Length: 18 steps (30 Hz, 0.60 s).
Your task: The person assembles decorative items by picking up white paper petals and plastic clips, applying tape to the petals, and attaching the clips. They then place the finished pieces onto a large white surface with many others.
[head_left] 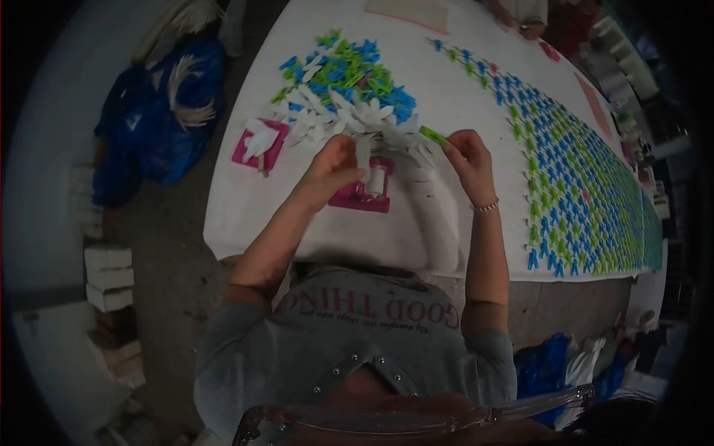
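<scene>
My right hand [470, 160] pinches a green clothespin [433, 135] between thumb and fingers, its tip pointing to the left. My left hand [335, 172] is closed around a slim white piece [363, 152], whose kind I cannot make out. Just below it on the table is a pink fixture [361, 202] carrying a white cylinder [376, 180]. Beyond both hands lie loose white flat pieces [372, 113], with a heap of blue and green clothespins [346, 67] behind them.
A second pink holder [279, 141] with white pieces stands at the left. Rows of blue and green clothespins [573, 178] cover the right side of the white table [297, 230]. Another person's hand [530, 28] is at the far edge. A blue bag [163, 111] stands left of the table.
</scene>
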Motion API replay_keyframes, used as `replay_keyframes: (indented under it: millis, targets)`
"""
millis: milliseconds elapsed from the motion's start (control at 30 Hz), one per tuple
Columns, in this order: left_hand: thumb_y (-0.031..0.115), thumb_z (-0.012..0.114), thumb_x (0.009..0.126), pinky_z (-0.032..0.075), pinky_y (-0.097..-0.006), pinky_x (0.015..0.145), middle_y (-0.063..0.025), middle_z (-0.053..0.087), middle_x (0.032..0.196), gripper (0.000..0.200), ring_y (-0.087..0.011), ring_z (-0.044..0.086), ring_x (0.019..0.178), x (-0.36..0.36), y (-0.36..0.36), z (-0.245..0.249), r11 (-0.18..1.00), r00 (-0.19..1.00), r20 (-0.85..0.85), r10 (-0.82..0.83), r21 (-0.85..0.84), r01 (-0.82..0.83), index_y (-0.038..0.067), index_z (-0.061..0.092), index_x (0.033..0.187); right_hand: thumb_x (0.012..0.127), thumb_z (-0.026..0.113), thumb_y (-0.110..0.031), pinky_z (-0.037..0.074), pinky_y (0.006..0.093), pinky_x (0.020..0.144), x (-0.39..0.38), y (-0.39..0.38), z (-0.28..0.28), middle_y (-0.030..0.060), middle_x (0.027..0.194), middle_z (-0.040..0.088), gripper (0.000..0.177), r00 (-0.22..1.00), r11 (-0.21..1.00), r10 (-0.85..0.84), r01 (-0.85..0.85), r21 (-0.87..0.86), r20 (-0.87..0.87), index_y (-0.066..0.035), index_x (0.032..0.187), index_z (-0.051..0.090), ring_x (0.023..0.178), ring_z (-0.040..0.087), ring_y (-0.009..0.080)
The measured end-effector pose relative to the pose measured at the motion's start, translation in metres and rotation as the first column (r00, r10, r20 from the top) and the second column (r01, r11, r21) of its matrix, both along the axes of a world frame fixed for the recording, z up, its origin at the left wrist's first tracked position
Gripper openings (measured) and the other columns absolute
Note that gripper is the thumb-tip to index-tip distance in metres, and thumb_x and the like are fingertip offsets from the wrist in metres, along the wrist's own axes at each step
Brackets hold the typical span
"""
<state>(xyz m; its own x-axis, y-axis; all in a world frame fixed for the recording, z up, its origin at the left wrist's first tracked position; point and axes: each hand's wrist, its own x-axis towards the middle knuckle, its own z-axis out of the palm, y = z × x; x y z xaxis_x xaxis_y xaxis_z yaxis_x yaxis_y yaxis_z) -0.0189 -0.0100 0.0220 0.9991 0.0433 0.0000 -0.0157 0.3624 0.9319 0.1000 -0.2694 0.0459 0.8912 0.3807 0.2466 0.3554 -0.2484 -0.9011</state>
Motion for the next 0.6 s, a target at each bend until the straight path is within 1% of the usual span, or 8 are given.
replay_keyframes:
  millis: [33,67,133,200,267,367,467,600]
  targets:
    - [-0.006,0.061,0.078,0.043,-0.0208,0.076,0.0,0.053,0.095,0.042,-0.0061,0.051,0.086,0.001,-0.001,0.003,0.998,0.997,0.038,-0.065,-0.011,0.065,0.006,0.044,0.115,0.084,0.064,-0.004,0.046,0.0231,0.07,-0.02,-0.001,0.005,0.0003,0.083,0.059,0.013,0.995,0.982,0.082,-0.07,0.177,-0.062,-0.002,0.092,0.054,0.078,0.054,0.008]
    - [-0.005,0.062,0.078,0.044,-0.0213,0.078,-0.0002,0.053,0.098,0.042,-0.0062,0.051,0.088,0.001,-0.003,0.004,0.99,0.987,0.082,-0.139,-0.018,0.141,0.007,0.044,0.115,0.084,0.064,-0.004,0.046,0.0231,0.07,-0.038,0.001,0.011,0.0003,0.083,0.059,0.013,0.992,0.98,0.102,-0.086,0.178,-0.079,-0.002,0.092,0.054,0.078,0.054,0.008]
    - [-0.005,0.062,0.078,0.043,-0.0212,0.076,0.0007,0.053,0.096,0.042,-0.006,0.05,0.087,0.002,-0.009,0.004,0.99,0.984,0.102,-0.143,0.011,0.143,0.007,0.044,0.115,0.083,0.063,0.003,0.045,0.0241,0.077,-0.066,0.006,0.018,0.0014,0.09,0.057,0.017,0.973,0.934,0.185,-0.132,0.332,-0.136,-0.002,0.095,0.052,0.085,0.053,0.0095]
    - [-0.005,0.062,0.078,0.043,-0.0211,0.075,0.0015,0.052,0.095,0.043,-0.0058,0.049,0.085,-0.001,-0.012,0.005,0.987,0.978,0.133,-0.162,0.044,0.157,0.007,0.044,0.115,0.082,0.063,0.004,0.045,0.0246,0.079,-0.079,0.009,0.013,0.002,0.091,0.057,0.018,0.968,0.923,0.212,-0.154,0.352,-0.133,-0.003,0.095,0.052,0.087,0.053,0.0099]
    - [-0.003,0.064,0.077,0.041,-0.0205,0.072,0.0025,0.049,0.091,0.044,-0.0052,0.047,0.082,-0.002,-0.013,0.006,0.974,0.975,0.127,-0.18,0.163,0.159,0.008,0.044,0.114,0.082,0.063,0.006,0.045,0.0251,0.081,-0.082,0.012,0.012,0.0025,0.092,0.057,0.019,0.964,0.911,0.239,-0.18,0.371,-0.12,-0.003,0.094,0.052,0.089,0.053,0.0104]
    - [-0.001,0.066,0.075,0.039,-0.02,0.069,0.0032,0.046,0.087,0.044,-0.0049,0.045,0.08,-0.006,-0.013,0.012,0.95,0.97,0.121,-0.21,0.261,0.173,0.008,0.044,0.112,0.081,0.063,0.008,0.044,0.0257,0.085,-0.084,0.015,0.012,0.0025,0.092,0.057,0.021,0.96,0.917,0.272,-0.235,0.323,-0.072,-0.003,0.094,0.052,0.089,0.054,0.0111]
    - [0.0,0.067,0.074,0.039,-0.0202,0.069,0.0028,0.048,0.089,0.045,-0.0047,0.046,0.081,-0.008,-0.014,0.013,0.947,0.967,0.123,-0.222,0.263,0.184,0.009,0.044,0.111,0.079,0.065,0.008,0.043,0.0254,0.085,-0.085,0.017,0.013,0.0021,0.092,0.057,0.023,0.949,0.908,0.307,-0.271,0.32,-0.068,-0.004,0.094,0.052,0.09,0.054,0.0109]
    - [0.0,0.068,0.074,0.039,-0.0206,0.068,0.0024,0.05,0.092,0.044,-0.0046,0.047,0.083,-0.01,-0.015,0.017,0.947,0.968,0.123,-0.217,0.267,0.179,0.009,0.045,0.11,0.077,0.068,0.006,0.043,0.0259,0.086,-0.083,0.018,0.013,0.0013,0.094,0.057,0.026,0.945,0.922,0.324,-0.305,0.239,-0.041,-0.004,0.095,0.052,0.091,0.054,0.0108]
